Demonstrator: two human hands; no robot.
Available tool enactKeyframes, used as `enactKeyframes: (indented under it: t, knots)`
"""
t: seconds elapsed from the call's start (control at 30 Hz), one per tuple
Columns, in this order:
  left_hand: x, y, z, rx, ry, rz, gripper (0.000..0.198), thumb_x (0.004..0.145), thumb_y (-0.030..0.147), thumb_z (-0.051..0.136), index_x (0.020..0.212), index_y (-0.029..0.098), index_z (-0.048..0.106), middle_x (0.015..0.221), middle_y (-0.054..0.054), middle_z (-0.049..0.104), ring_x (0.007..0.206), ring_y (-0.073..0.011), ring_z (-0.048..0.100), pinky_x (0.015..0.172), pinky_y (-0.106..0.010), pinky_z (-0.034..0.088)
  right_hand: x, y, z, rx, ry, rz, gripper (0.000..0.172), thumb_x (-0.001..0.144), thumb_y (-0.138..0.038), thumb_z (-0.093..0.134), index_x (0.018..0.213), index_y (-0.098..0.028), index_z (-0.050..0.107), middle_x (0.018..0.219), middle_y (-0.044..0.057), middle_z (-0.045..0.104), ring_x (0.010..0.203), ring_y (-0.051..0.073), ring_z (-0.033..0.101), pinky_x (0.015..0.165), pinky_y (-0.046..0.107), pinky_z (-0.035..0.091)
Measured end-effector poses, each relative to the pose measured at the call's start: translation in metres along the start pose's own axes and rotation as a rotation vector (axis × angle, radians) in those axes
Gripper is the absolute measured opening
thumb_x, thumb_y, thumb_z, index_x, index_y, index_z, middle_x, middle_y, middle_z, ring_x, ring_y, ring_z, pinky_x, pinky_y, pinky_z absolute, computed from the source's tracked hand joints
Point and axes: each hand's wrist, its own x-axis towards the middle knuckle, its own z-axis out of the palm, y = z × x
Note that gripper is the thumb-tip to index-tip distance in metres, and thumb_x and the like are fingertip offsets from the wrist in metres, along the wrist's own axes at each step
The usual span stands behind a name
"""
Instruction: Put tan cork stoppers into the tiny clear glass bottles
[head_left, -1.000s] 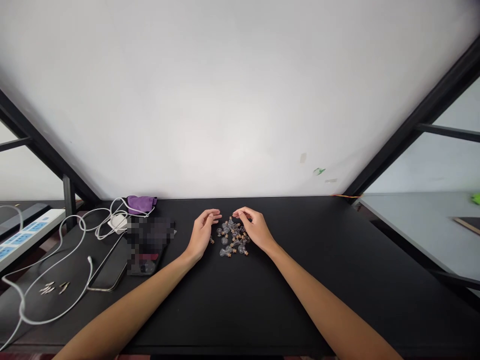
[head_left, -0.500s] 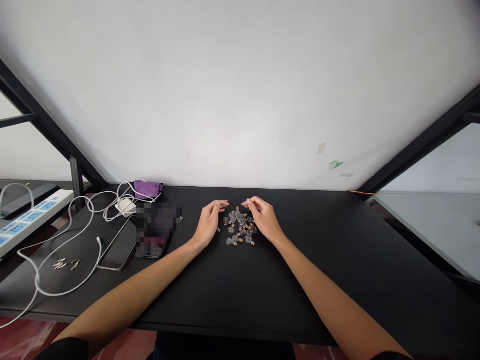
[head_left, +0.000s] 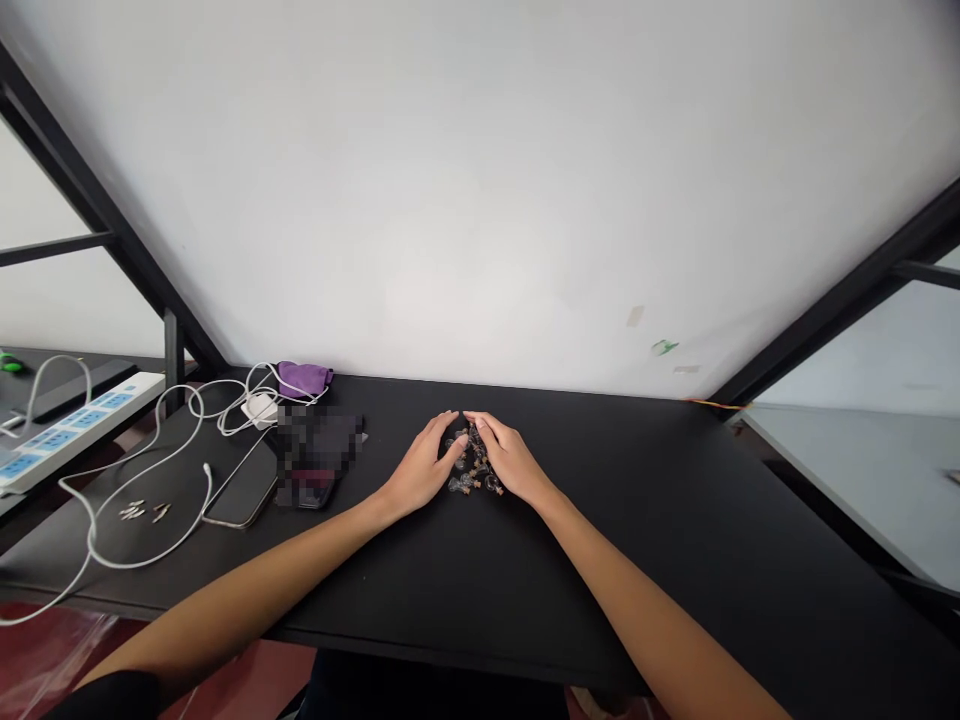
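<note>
A heap of tiny clear glass bottles with cork stoppers [head_left: 459, 484] lies on the black table [head_left: 420, 580]. My left hand [head_left: 424, 465] curves along the heap's left side, fingers stretched forward and thumb apart, reaching over the bottles. On the right side, my right hand [head_left: 510, 455] cups round the heap with its fingers extended and pointing inward. The fingertips of both hands nearly meet at the far side. Part of the heap is hidden under and between the hands; neither hand grips a bottle that I can make out.
To the left lie a phone [head_left: 241, 497], a blurred dark object [head_left: 319, 450], a purple cloth pouch [head_left: 304, 379], a white charger [head_left: 259, 410] and looping white cable [head_left: 150, 565]. Small metallic pieces [head_left: 133, 510] are near the cable. A power strip [head_left: 82, 430] stands further left.
Both hands have drawn closer together round the bottles, covering more of the heap. The heap looks tighter. The camera view has shifted slightly.
</note>
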Motion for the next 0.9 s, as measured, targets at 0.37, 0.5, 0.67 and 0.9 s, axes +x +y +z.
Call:
enactKeyframes:
  t: [0.37,0.5,0.67,0.9]
  knots:
    - [-0.026,-0.012,-0.012,0.143,-0.216,0.12,0.105,0.082,0.055,0.079,0.164,0.031,0.019,0.17,-0.008,0.026,0.159,-0.0287,0.019,0.131,-0.047,0.021,-0.017,-0.01,0.018,-0.093,0.053,0.039,0.046,0.106,-0.047,0.038,0.131,-0.024,0.068,0.139,0.009,0.067,0.135,0.027,0.059,0.118,0.046,0.041]
    - [-0.025,-0.014,-0.009,0.117,-0.201,0.15,0.098,0.084,0.049,0.078,0.163,0.028,0.023,0.168,-0.011,0.03,0.158,-0.0281,0.024,0.13,-0.048,0.024,-0.02,-0.012,0.033,-0.132,0.097,0.059,0.048,0.105,-0.047,0.039,0.134,-0.02,0.067,0.144,0.013,0.064,0.138,0.03,0.055,0.12,0.05,0.039]
    - [-0.025,-0.017,-0.008,0.061,-0.177,0.156,0.102,0.081,0.039,0.083,0.162,0.027,0.024,0.168,-0.014,0.031,0.156,-0.0313,0.028,0.129,-0.052,0.025,-0.018,-0.018,0.052,-0.136,0.165,0.083,0.044,0.104,-0.042,0.039,0.132,-0.021,0.067,0.143,0.014,0.064,0.137,0.03,0.056,0.119,0.052,0.04]
    - [-0.025,-0.016,-0.013,0.0,-0.135,0.176,0.109,0.073,0.027,0.087,0.162,0.026,0.025,0.163,-0.016,0.036,0.152,-0.0339,0.035,0.124,-0.052,0.033,-0.012,-0.033,0.061,-0.071,0.184,0.099,0.037,0.105,-0.042,0.038,0.115,-0.025,0.07,0.123,0.01,0.073,0.115,0.029,0.067,0.102,0.044,0.05]
